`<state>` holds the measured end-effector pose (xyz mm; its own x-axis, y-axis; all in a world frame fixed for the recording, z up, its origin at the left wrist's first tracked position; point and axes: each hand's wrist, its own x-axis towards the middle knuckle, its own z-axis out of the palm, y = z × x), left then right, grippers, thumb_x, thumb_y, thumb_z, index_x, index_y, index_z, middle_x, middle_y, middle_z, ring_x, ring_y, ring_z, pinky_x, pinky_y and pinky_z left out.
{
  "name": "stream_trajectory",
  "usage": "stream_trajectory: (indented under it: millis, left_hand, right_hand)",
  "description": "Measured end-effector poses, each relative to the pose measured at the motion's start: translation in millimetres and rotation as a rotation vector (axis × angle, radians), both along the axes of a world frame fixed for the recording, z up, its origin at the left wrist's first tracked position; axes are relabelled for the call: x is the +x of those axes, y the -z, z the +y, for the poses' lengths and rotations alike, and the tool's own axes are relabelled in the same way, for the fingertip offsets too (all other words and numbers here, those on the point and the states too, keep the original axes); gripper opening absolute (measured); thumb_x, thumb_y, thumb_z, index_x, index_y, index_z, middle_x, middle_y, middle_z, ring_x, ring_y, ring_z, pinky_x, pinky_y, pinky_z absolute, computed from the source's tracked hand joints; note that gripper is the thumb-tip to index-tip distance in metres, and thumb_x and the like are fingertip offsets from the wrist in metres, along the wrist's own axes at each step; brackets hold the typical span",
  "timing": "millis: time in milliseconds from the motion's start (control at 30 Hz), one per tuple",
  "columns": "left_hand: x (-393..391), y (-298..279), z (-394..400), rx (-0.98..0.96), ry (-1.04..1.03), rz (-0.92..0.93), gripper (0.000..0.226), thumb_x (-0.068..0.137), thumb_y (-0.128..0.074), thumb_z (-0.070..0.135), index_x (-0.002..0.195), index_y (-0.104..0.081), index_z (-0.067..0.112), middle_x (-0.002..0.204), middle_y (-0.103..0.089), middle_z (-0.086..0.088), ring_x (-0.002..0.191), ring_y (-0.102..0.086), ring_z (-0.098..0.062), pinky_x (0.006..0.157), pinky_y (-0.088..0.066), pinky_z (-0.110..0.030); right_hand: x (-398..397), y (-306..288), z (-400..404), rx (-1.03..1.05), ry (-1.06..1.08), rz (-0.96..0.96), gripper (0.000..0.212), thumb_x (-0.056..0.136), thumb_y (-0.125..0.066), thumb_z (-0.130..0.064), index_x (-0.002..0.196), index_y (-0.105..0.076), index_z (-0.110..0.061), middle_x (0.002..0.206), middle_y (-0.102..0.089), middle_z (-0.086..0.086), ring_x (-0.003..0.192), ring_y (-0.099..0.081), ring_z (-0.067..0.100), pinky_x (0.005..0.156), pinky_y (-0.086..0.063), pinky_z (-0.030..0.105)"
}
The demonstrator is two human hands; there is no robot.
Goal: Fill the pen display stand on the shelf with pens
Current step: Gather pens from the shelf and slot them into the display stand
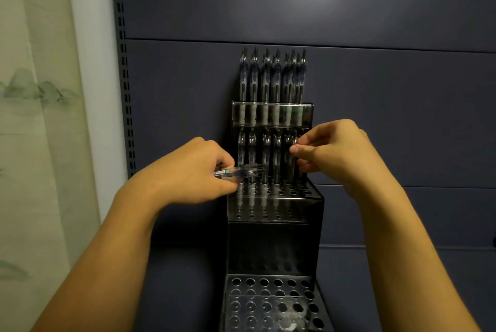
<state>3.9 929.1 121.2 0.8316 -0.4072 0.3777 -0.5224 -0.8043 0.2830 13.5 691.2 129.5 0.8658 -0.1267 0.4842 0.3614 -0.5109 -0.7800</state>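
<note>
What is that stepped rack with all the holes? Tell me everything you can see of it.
The pen display stand is dark, glossy and stepped in three tiers, standing against a dark blue shelf panel. Each tier has a plate of round holes. The top tier holds a row of clear pens upright; the middle tier is partly filled; the bottom tier's holes are all empty. The right hand pinches a pen in the middle tier, while the left hand holds spare pens sideways before it.

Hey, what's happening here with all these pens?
A person is loading a tiered pen display stand on a dark shelf. The left hand holds spare pens sideways, while the right hand pinches the top of a pen standing at the right end of the middle tier. The top tier's pens stand upright, the middle is partly filled, and the bottom tier's holes look empty.
</note>
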Motion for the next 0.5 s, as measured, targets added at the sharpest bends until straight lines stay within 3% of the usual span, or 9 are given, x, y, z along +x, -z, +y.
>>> stream_trajectory:
  millis: [133, 233, 300, 400, 500]
  left_hand:
    - [-1.3, -0.2, 0.4, 0.000, 0.006, 0.000, 0.032, 0.090, -0.067, 0.028, 0.062, -0.063, 0.012, 0.051, -0.047, 0.004, 0.047, -0.037, -0.006, 0.049, -0.032, -0.025]
    - [-2.5, 0.0, 1.3, -0.006, 0.012, 0.009, 0.035, 0.091, -0.067, 0.031, 0.063, -0.062, 0.011, 0.051, -0.046, 0.003, 0.048, -0.037, -0.007, 0.049, -0.032, -0.025]
    - [-3.1, 0.1, 2.2, -0.013, 0.021, 0.007, 0.036, 0.091, -0.067, 0.033, 0.063, -0.062, 0.012, 0.051, -0.046, 0.004, 0.048, -0.036, -0.007, 0.050, -0.032, -0.026]
    - [-3.2, -0.3, 0.9, -0.022, 0.030, 0.013, 0.035, 0.091, -0.068, 0.033, 0.062, -0.063, 0.015, 0.051, -0.047, 0.004, 0.048, -0.038, -0.007, 0.051, -0.033, -0.028]
    - [-3.1, 0.4, -4.0, -0.012, 0.039, 0.003, 0.030, 0.090, -0.069, 0.033, 0.064, -0.067, 0.018, 0.052, -0.051, 0.002, 0.047, -0.039, -0.008, 0.049, -0.032, -0.027]
  right_hand:
    - [-2.4, -1.5, -4.3, -0.102, 0.047, 0.043, 0.016, 0.078, -0.088, -0.017, 0.080, -0.073, -0.013, 0.073, -0.076, 0.006, 0.064, -0.075, 0.016, 0.078, -0.064, 0.036]
    - [-21.5, -12.5, -15.7, -0.240, 0.137, -0.118, 0.016, 0.077, -0.089, -0.027, 0.081, -0.074, -0.023, 0.070, -0.074, -0.007, 0.065, -0.070, 0.000, 0.066, -0.055, 0.014]
    - [-42.9, -20.3, -20.5, -0.339, 0.059, -0.242, 0.017, 0.076, -0.087, -0.032, 0.088, -0.076, -0.029, 0.074, -0.073, -0.014, 0.071, -0.067, -0.008, 0.062, -0.051, 0.005]
    - [-60.4, -22.1, -15.5, -0.416, -0.190, -0.288, 0.025, 0.071, -0.085, -0.038, 0.095, -0.077, -0.033, 0.086, -0.075, -0.019, 0.085, -0.070, -0.007, 0.081, -0.058, 0.015]
    - [-55.6, -16.9, -2.0, -0.499, -0.323, -0.302, 0.034, 0.070, -0.085, -0.043, 0.101, -0.078, -0.032, 0.095, -0.075, -0.019, 0.095, -0.069, -0.003, 0.088, -0.058, 0.024]
